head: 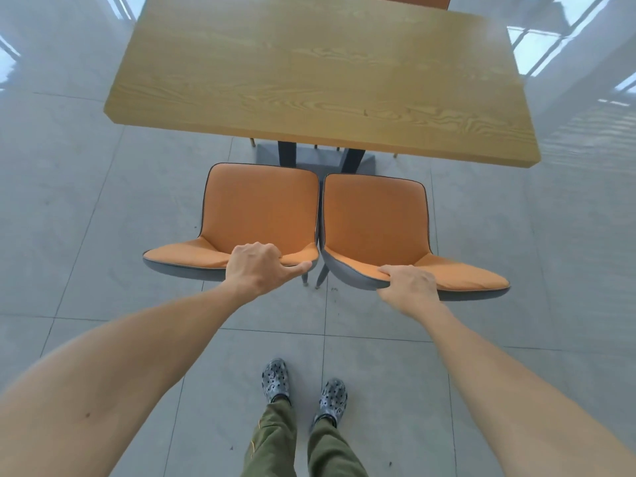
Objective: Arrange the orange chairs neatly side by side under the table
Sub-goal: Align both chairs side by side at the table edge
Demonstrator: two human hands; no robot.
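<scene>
Two orange chairs stand side by side on the tiled floor point(103, 235), seen from the head camera, their backrests nearest the person and nearly touching at the inner edges. The left grip point(261, 270) is clenched over the top edge of the left chair point(261, 208), fingers curled onto the orange side, thumb lying along the rim toward the gap. The right grip point(409, 287) is grasping the top edge of the right chair point(375, 218), fingers over the front, thumb probably under the grey shell, though it is hard to see. Beyond both grips the seats stop just short of the worktop point(309, 80), whose near edge and dark base lie straight ahead. A third chair back point(406, 0) peeks past the worktop's far side. Below the grips, two patterned clogs point(275, 378) stand on the floor.
</scene>
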